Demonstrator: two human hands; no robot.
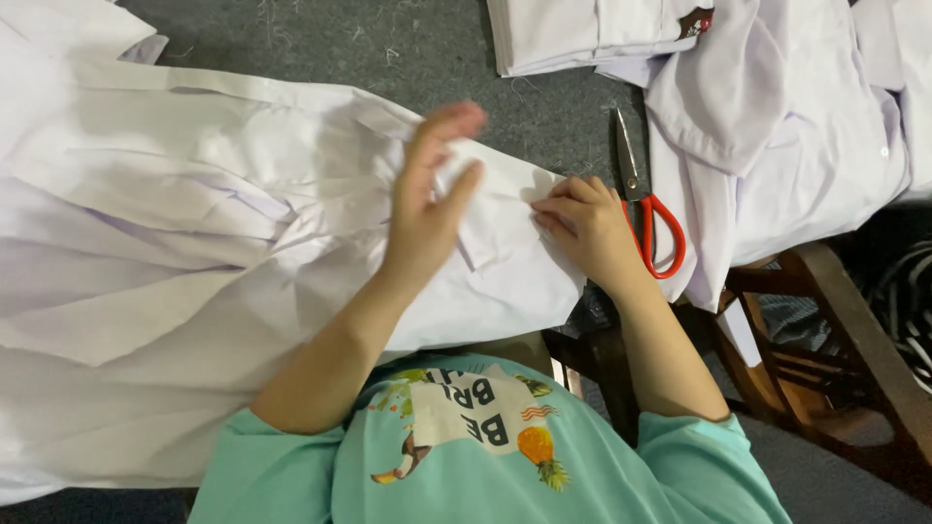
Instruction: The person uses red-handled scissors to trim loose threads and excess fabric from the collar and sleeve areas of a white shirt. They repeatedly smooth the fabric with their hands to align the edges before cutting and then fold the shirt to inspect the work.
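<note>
A large white shirt (175, 252) lies spread over the grey work surface (408, 53) and across my lap. My left hand (427, 199) rests flat on the cloth near its right end, fingers straight and slightly apart. My right hand (582, 228) pinches the shirt's right edge between thumb and fingers. Red-handled scissors (646, 209) lie just right of my right hand, blades pointing away from me.
A folded white garment (582, 34) sits at the top centre. More white shirts (777, 136) are heaped at the top right, draping over the table edge. A wooden chair frame (835, 330) stands at the lower right.
</note>
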